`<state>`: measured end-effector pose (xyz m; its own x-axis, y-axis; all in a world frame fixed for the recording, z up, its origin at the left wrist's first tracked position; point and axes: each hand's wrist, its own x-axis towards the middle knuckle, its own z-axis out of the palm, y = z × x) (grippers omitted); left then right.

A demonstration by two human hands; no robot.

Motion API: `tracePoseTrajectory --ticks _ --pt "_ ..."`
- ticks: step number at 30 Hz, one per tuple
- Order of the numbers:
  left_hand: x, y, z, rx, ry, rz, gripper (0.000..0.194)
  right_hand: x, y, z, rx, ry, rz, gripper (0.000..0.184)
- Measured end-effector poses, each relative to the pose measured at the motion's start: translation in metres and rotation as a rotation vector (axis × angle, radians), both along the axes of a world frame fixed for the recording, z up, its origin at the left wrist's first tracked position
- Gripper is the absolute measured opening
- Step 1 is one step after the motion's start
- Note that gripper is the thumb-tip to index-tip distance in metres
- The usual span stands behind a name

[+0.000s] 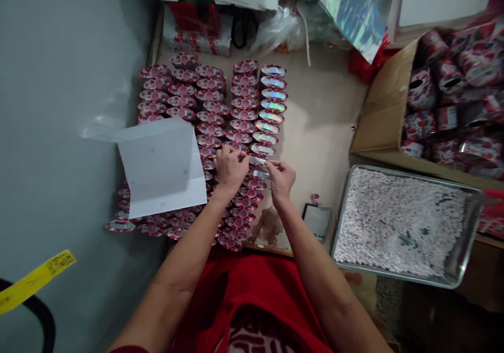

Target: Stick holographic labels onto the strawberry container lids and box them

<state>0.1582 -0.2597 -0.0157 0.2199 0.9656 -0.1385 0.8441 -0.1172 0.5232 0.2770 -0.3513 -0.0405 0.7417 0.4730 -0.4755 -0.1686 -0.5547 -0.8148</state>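
Note:
Rows of small red-patterned oval boxes (pixel 208 117) stand packed together on a beige table (pixel 323 122); those in the right-hand row carry shiny iridescent lids (pixel 271 106). My left hand (pixel 230 168) rests closed on a box in the middle rows, fingers pinching at its top. My right hand (pixel 280 179) is beside it, fingers pinched around a small shiny lid piece (pixel 260 173) at the near end of the right-hand row. Both forearms reach out over a red garment.
A white sheet (pixel 161 167) lies over the left boxes. At the right sit a metal tray (pixel 468 195) of small pale pieces, a cardboard box (pixel 378 127) of red-patterned rolls, and a phone (pixel 316 221). Bags and stacked cardboard crowd the far edge. A grey wall runs along the left.

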Motion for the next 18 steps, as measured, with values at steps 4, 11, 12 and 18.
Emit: tracePoseTrajectory --ticks 4,11,12,18 --pt "-0.001 0.001 -0.009 0.022 0.017 -0.026 0.01 -0.003 -0.002 -0.009 -0.041 -0.067 0.033 0.035" --pt "0.003 0.0 -0.005 -0.005 0.035 -0.018 0.009 -0.001 0.002 -0.006 -0.104 -0.121 0.083 0.033" --pt "0.005 0.0 -0.004 -0.018 0.039 -0.013 0.009 0.001 0.003 -0.006 -0.127 -0.126 0.089 0.031" --pt "0.013 0.015 -0.004 -0.021 0.027 0.18 0.044 0.016 0.012 -0.013 -0.268 -0.149 -0.012 0.043"
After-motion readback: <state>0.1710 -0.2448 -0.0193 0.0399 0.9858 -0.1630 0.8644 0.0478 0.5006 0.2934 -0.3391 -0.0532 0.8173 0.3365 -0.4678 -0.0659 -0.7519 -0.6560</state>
